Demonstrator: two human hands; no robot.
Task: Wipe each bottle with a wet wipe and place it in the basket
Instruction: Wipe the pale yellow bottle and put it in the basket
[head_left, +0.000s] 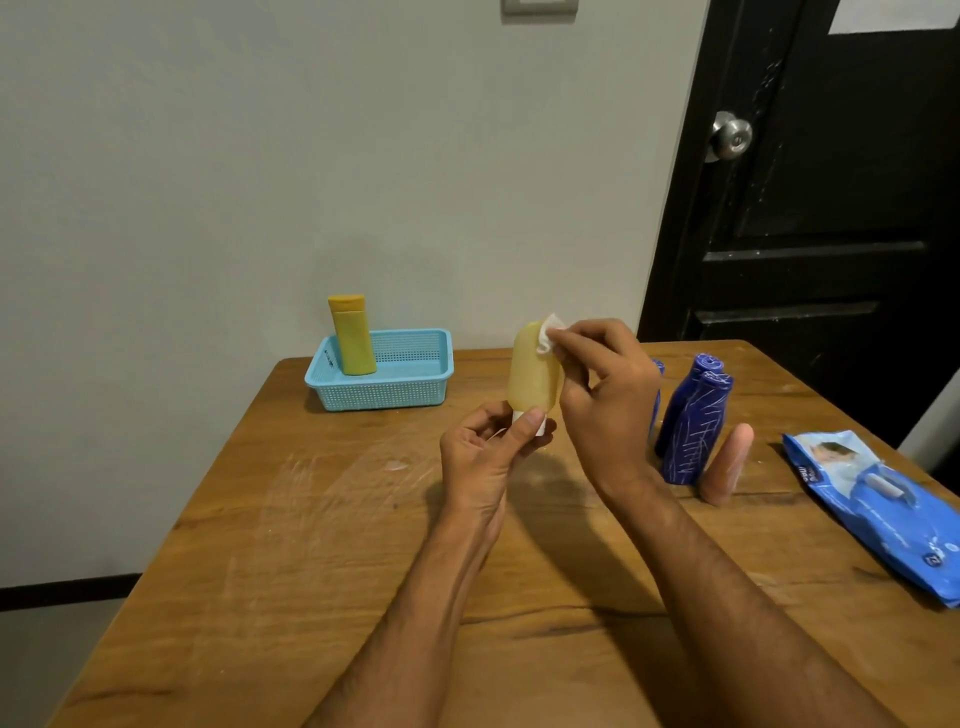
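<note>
My left hand (491, 449) grips the white cap end of a pale yellow bottle (532, 374), holding it upside down above the table. My right hand (605, 395) pinches a small white wet wipe (549, 333) against the bottle's upper end. A light blue basket (415, 387) sits at the table's far left, with a yellow bottle (353, 335) standing upright inside it. To the right stand a blue bottle (693, 426), a second blue bottle (657, 395) mostly hidden behind my right hand, and a peach bottle (727, 465).
A blue pack of wet wipes (878, 504) lies near the table's right edge. The wooden table (311, 571) backs onto a grey wall, and a black door (810, 208) with a metal knob stands at the back right.
</note>
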